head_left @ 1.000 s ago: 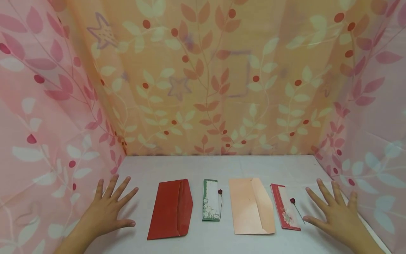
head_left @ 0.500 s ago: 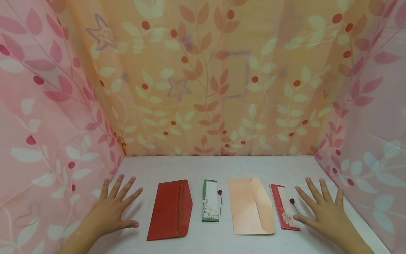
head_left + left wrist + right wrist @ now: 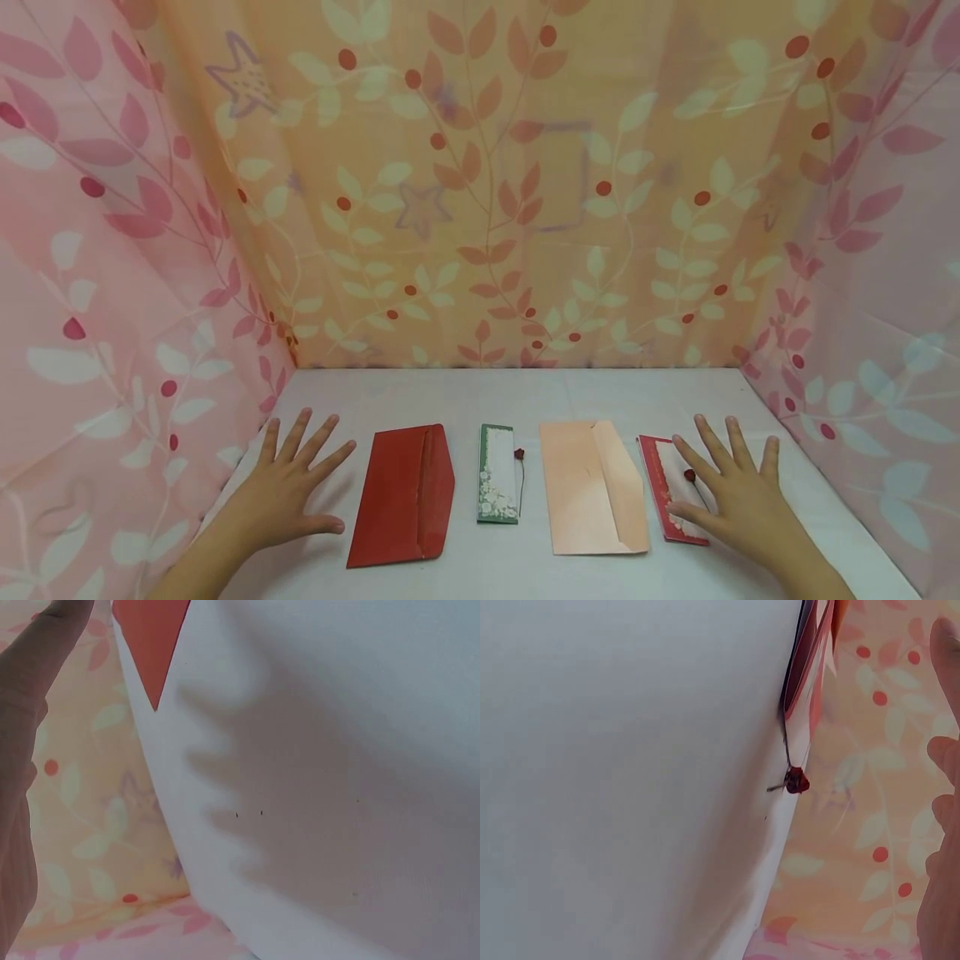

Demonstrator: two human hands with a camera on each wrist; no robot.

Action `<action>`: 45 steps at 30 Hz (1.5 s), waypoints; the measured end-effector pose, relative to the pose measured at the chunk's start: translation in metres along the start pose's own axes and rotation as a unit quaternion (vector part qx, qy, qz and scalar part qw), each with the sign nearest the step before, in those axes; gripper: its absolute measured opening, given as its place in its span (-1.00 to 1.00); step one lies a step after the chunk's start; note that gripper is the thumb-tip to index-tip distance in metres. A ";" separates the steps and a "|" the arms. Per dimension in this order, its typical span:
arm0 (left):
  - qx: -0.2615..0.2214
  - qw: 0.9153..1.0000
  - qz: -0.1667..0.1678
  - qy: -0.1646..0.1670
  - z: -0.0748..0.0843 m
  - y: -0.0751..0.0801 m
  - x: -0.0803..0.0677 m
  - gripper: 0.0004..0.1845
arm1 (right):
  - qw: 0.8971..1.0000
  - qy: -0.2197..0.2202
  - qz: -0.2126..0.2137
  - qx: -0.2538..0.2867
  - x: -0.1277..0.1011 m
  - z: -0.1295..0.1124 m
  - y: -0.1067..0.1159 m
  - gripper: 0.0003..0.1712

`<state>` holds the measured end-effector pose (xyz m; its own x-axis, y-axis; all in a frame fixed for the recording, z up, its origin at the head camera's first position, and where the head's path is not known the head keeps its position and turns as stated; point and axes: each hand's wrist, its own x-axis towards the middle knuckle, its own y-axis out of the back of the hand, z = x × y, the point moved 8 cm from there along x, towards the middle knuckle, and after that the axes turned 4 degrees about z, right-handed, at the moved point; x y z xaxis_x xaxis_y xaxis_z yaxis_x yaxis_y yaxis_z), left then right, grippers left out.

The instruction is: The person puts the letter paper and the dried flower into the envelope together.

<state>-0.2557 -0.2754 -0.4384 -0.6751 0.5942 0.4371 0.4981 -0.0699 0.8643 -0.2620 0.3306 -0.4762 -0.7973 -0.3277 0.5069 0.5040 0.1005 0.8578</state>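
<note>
My left hand (image 3: 283, 492) hovers over the table left of a red envelope (image 3: 390, 496), fingers spread and holding nothing; its shadow falls on the white cloth in the left wrist view. My right hand (image 3: 742, 492), also spread and empty, is over a red floral card (image 3: 660, 467) and a small dark red rose on a thin stem (image 3: 690, 475), covering part of both in the head view. The rose (image 3: 796, 780) shows fully apart from the hand in the right wrist view. The red envelope's corner (image 3: 155, 675) points into the left wrist view.
Between the hands lie a green floral card (image 3: 497, 475) with a second stemmed rose (image 3: 520, 455) along its right side, and a peach envelope (image 3: 588, 492). The white table (image 3: 420, 392) is enclosed by a patterned orange curtain (image 3: 480, 183) behind and pink ones at both sides.
Both hands have moved inward, the left to the right and the right to the left, the right now overlapping the red card and its rose. The envelopes, cards and roses stay put.
</note>
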 end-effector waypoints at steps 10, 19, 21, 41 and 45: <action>-0.024 0.999 -0.040 0.016 0.003 -0.011 0.012 0.19 | 0.999 0.014 0.013 0.026 0.008 -0.017 -0.002 0.17; -0.047 0.995 -0.085 0.039 0.010 -0.021 0.023 0.21 | 0.999 0.016 0.017 0.049 0.015 -0.030 -0.006 0.15; -0.054 0.993 -0.092 0.044 0.012 -0.024 0.025 0.21 | 0.998 0.017 0.019 0.051 0.017 -0.034 -0.006 0.14; -0.155 0.981 -0.091 0.068 0.030 -0.030 0.045 0.15 | 0.995 0.019 0.008 0.103 0.037 -0.070 -0.012 0.12; -0.175 0.980 -0.079 0.059 0.036 -0.029 0.050 0.13 | 0.995 0.023 0.005 0.102 0.038 -0.075 -0.016 0.13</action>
<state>-0.2844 -0.2151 -0.4506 -0.7974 0.5242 0.2991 0.1795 -0.2671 0.9468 -0.2749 0.2459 -0.4768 -0.7736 -0.3683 0.5156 0.4308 0.2909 0.8543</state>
